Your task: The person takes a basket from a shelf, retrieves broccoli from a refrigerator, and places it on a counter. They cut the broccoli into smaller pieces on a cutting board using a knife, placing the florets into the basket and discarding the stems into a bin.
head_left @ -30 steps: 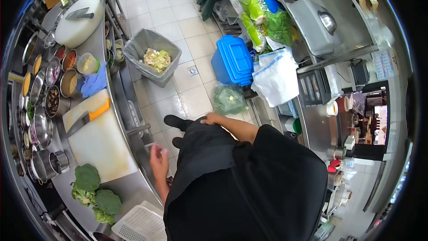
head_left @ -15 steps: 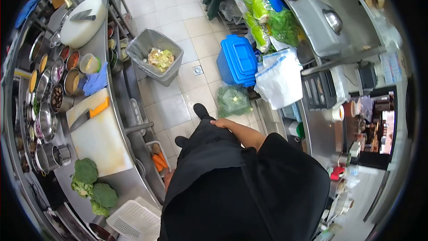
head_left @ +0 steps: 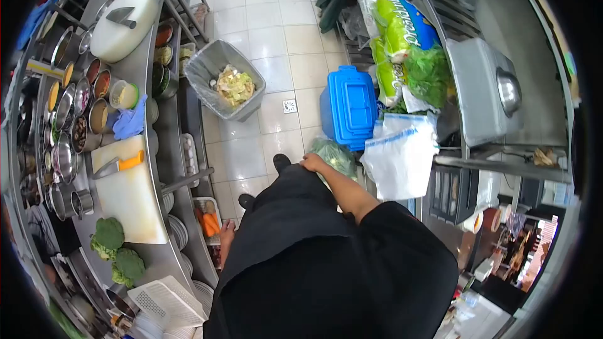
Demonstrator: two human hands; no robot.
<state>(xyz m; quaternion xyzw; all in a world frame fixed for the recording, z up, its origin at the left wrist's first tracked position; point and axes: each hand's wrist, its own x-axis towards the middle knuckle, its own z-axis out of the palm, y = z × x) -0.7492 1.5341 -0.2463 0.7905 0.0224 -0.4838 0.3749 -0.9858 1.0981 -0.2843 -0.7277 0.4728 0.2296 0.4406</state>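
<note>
My left hand [head_left: 227,235] hangs low beside the bench's lower shelf, fingers loosely extended and holding nothing visible. Just in front of it sits a white tray [head_left: 217,208] with several carrots [head_left: 207,221] in it. My right hand [head_left: 311,162] rests at the knee of my black clothing [head_left: 295,194], fingers lying over the edge. A clear plastic bag with something green [head_left: 335,158] is on the floor past that hand. On the bench above my left hand, a knife with an orange handle [head_left: 131,160] lies on a cutting board [head_left: 129,207]; several broccoli heads [head_left: 109,233] are beside the board.
A grey lined bin [head_left: 200,66] with vegetable scraps stands on the tiled floor ahead. A blue lidded tub [head_left: 347,107] and a white plastic bag [head_left: 400,157] are at the right. Metal bowls [head_left: 65,157] crowd the bench's left side; a white basket [head_left: 166,304] sits near me.
My left hand has come out from beside my leg into fuller view near the carrot tray. My right hand stays at my knee. The whole view has shifted slightly.
</note>
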